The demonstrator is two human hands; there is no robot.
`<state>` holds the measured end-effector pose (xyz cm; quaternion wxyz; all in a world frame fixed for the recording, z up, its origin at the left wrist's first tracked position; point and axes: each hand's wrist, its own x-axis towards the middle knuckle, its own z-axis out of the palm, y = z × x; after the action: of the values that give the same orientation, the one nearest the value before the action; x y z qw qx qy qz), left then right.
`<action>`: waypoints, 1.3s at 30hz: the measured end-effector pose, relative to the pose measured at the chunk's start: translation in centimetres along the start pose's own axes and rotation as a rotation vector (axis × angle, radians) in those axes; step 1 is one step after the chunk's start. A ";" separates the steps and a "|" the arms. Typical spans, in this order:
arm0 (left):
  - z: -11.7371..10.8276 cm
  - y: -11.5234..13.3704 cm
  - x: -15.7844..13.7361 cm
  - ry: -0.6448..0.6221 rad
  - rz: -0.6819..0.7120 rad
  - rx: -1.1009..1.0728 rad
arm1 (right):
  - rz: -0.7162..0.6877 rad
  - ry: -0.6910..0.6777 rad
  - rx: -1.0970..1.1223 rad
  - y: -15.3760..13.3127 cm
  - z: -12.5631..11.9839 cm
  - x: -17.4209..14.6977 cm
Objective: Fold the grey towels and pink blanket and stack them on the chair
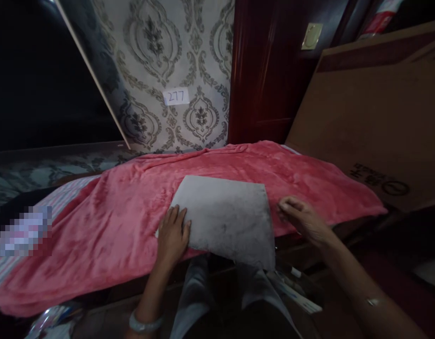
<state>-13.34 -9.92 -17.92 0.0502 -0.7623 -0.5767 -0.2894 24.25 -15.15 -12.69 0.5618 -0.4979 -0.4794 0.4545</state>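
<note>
A light grey piece of cloth [220, 216] lies spread on a pink plush blanket [121, 221]. Its lower right corner hangs past the blanket's front edge. My left hand [174, 230] rests flat on the cloth's left side, fingers spread. Just beyond the cloth's right edge, my right hand [298, 214] is held with its fingers curled together in a pinch. Whatever may be between those fingers is too small or hidden to make out.
A striped sheet [72, 190] shows under the blanket at left. A large cardboard box [373, 117] leans at right. Behind are patterned wallpaper with a "277" label [176, 96] and a dark red wooden panel [266, 70]. A shiny plastic item [53, 320] lies at lower left.
</note>
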 end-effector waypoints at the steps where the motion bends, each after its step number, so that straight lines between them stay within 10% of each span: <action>1: 0.0 0.0 0.1 0.003 0.005 -0.001 | 0.033 0.027 -0.050 0.6 -1.8 -1.7; 9: -2.0 0.3 -0.5 0.125 -0.036 -0.281 | 0.370 0.116 -0.744 9.9 -11.8 -11.1; 15: -4.9 2.3 -4.3 0.247 -0.459 -0.708 | 0.014 0.278 -0.808 11.3 -13.3 -10.7; 20: -4.5 3.4 -6.2 0.093 -0.934 -1.363 | -0.112 0.356 -0.760 6.0 -8.4 -3.8; 30: -4.0 5.5 -8.2 0.012 -1.066 -1.768 | -0.181 -0.174 -0.771 0.2 7.0 15.3; 39: -3.2 6.6 -7.1 -0.028 -1.160 -1.802 | 0.019 -0.387 -0.862 0.6 9.7 20.3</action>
<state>-9.75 -19.47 -17.12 -0.6828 -0.1315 -0.4253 -0.5794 17.23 6.20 -11.12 0.1999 -0.5962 -0.7159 0.3035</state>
